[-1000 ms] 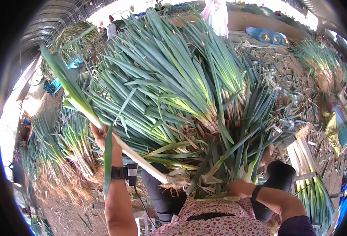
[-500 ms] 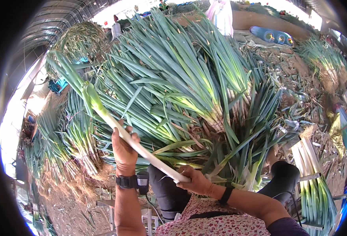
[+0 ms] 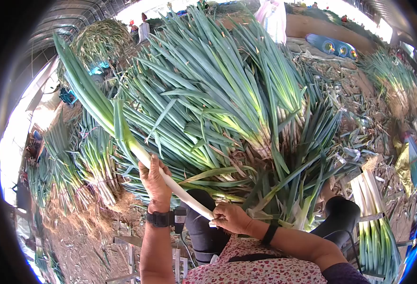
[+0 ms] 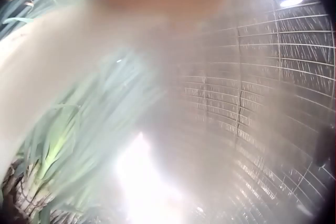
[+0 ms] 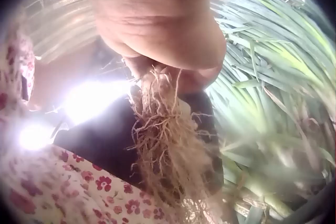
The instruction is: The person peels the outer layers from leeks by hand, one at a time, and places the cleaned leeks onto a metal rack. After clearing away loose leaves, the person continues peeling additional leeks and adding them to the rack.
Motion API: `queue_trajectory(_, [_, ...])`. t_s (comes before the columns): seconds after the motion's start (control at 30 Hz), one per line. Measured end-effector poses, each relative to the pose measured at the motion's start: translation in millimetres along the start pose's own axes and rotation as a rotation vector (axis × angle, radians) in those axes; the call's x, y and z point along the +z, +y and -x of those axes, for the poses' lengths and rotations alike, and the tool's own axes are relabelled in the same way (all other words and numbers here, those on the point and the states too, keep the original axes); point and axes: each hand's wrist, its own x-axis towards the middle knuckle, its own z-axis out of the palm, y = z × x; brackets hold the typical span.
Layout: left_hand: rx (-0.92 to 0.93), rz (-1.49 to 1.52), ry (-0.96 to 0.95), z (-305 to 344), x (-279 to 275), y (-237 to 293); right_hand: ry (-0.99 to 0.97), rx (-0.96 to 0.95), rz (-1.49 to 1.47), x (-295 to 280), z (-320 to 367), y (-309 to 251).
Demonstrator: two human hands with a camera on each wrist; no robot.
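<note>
A long green onion (image 3: 184,194) slants across the head view, its green leaves up at the left and its root end down by the lap. My left hand (image 3: 156,189) holds it around the white stalk, thumb and fingers on either side. At the lower end my right hand (image 3: 231,217) pinches the stalk by the root. In the right wrist view, tangled brown roots (image 5: 163,134) hang below the right hand's fingers. One short leaf (image 3: 119,118) stands apart from the stalk. The left wrist view is mostly blurred, with the pale stalk (image 4: 39,66) crossing its left side.
A big heap of green onions (image 3: 218,90) lies in front of my knees. Bundles with roots (image 3: 102,175) stand at the left. At the right, trimmed white stalks (image 3: 367,194) lie in a metal rack. Leaf scraps (image 3: 350,113) litter the ground, and a white sack (image 3: 272,23) stands behind.
My right hand has come up from the loose leaves by the lap to the onion's root end. My left hand has moved right with the onion. A leaf strip no longer hangs over the left wrist.
</note>
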Motion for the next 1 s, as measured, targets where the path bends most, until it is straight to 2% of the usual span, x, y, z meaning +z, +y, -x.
queue_trajectory(0.07, [0.056, -0.085, 0.038, -3.0, 2.4, -2.0, 0.011, -0.166, 0.055, -1.5, 5.5, 0.1])
queue_trajectory(0.17, [0.017, -0.148, 0.114, -6.5, 3.9, -2.1, -0.054, -0.206, -0.113, -8.8, 22.6, -1.6])
queue_trajectory(0.2, [0.004, -0.135, 0.136, -9.0, 2.6, -5.4, -0.126, -0.177, -0.208, -16.4, 30.6, -2.3])
queue_trajectory(0.3, [-0.012, -0.122, 0.205, -18.8, -6.5, -13.1, -0.673, 0.245, 0.056, -57.0, 54.1, -0.3])
queue_trajectory(0.37, [-0.006, -0.155, 0.244, -27.1, -14.7, -13.3, -0.647, 0.288, 0.217, -71.6, 79.1, 29.4])
queue_trajectory(0.4, [-0.028, -0.133, 0.282, -30.1, -17.1, -15.7, -0.634, 0.311, 0.297, -78.6, 80.2, 26.1])
queue_trajectory(0.5, [-0.012, -0.147, 0.255, -26.8, -20.6, -21.6, -0.118, 0.12, 0.081, -68.0, 60.4, 9.5])
queue_trajectory(0.53, [-0.021, -0.112, 0.262, -24.9, -19.3, -21.6, -0.031, 0.029, 0.153, -55.1, 50.5, 8.9])
queue_trajectory(0.6, [-0.034, -0.04, 0.273, -21.3, -17.1, -20.5, 0.074, -0.029, 0.172, -33.5, 33.3, 2.9])
queue_trajectory(0.63, [-0.066, -0.023, 0.203, -20.3, -23.5, -20.1, 0.124, -0.056, 0.18, -24.6, 27.1, 1.2])
queue_trajectory(0.67, [-0.099, -0.003, 0.135, -20.2, -33.6, -19.8, 0.139, -0.021, 0.217, -18.5, 22.1, 3.6])
queue_trajectory(0.73, [-0.281, 0.2, 0.15, -21.1, -37.2, -15.1, 0.16, -0.061, 0.215, -15.6, 16.6, 16.9])
queue_trajectory(0.83, [-0.382, 0.189, 0.142, -19.3, -42.7, -26.0, 0.141, -0.095, 0.235, -14.8, 21.3, 18.9])
queue_trajectory(0.9, [-0.283, 0.111, 0.209, -14.5, -42.2, -37.1, 0.096, -0.119, 0.278, -16.9, 26.1, 16.5])
queue_trajectory(1.0, [-0.198, 0.071, 0.225, -14.4, -38.8, -51.3, -0.103, -0.136, 0.11, -22.0, 29.5, 10.7])
